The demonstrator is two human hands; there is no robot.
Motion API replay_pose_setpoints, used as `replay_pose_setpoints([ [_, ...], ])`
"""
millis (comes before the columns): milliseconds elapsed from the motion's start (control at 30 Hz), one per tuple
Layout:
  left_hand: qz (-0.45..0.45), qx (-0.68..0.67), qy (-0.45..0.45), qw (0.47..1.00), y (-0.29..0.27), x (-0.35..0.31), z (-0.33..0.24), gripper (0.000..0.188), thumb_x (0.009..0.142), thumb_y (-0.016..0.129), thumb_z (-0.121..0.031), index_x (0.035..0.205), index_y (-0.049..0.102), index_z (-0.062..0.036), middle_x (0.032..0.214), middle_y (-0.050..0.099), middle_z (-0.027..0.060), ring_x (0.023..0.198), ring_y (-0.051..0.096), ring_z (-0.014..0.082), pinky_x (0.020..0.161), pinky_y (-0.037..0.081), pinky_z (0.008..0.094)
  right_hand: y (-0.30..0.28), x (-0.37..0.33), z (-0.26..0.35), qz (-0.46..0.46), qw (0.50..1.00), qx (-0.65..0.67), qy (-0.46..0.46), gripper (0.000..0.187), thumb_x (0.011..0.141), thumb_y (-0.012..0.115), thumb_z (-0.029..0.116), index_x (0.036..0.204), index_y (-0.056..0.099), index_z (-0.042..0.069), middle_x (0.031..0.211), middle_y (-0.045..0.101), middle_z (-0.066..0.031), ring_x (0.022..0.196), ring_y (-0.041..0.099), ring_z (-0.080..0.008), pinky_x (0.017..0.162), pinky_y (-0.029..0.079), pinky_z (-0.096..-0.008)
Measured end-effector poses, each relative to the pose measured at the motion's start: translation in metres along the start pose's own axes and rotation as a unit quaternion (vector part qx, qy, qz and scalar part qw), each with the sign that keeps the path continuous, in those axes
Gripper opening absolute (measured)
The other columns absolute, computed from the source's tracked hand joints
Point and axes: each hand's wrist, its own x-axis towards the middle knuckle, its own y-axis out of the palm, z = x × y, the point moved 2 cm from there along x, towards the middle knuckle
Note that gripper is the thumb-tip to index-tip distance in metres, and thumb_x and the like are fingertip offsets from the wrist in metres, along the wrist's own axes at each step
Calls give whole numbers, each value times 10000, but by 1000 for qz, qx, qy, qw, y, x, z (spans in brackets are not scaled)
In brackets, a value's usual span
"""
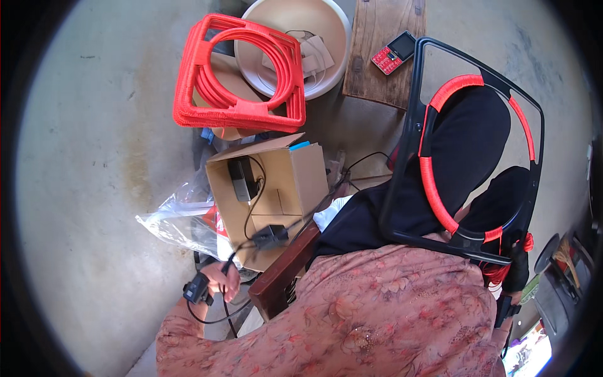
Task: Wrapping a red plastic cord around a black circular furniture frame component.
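A black rectangular frame (412, 135) with a round inner ring leans across my lap and dark trousers. Red cord (433, 196) wraps several stretches of the ring, with bare black sections between. A bundle of loose red cord (496, 273) hangs at the frame's lower right corner. Close beside that corner is my right hand (514, 296), mostly hidden; its fingers cannot be made out. On the left, away from the frame, my left hand (225, 280) is beside the open cardboard box, fingers loosely bent and apart, nothing visible in them. A black cable runs past it from a wrist-worn device (196, 288).
Several red-wrapped frames (188, 94) are stacked at the upper left, near a pale round tub (342, 47). A wooden bench (377, 81) carries a red keypad phone (394, 53). The cardboard box (308, 176) holds black devices and cables; clear plastic (173, 220) lies beside it. A wooden armrest (282, 273) borders my lap.
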Motion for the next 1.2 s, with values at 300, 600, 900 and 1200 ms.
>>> replay_pose_setpoints([
  [300,-148,245,-258,923,8,35,-33,468,861,607,-282,1173,554,62,994,666,167,890,662,218,683,509,245,-7,5,-3,10,1000,-8,27,460,870,648,268,1268,543,63,1092,624,-21,945,611,-140,856,466,-278],
  [600,-321,483,13,815,31,113,-149,285,858,674,-327,787,626,-56,754,659,44,709,628,104,681,499,234,-8,4,-7,-23,1000,-6,5,440,883,632,268,1256,549,49,1026,628,-25,877,607,-136,811,467,-270],
  [900,-233,501,82,829,94,162,-209,240,894,633,-262,787,589,-52,720,632,36,655,624,102,620,501,217,9,-9,4,-32,999,40,13,484,876,644,273,1288,519,51,1139,604,-50,1047,583,-185,924,440,-333],
  [1200,-178,482,77,854,113,224,-194,195,886,638,-215,843,587,-31,764,631,57,677,621,112,636,503,230,9,-12,6,-47,995,87,14,482,877,644,251,1294,507,52,1076,623,-33,968,601,-155,865,465,-296],
])
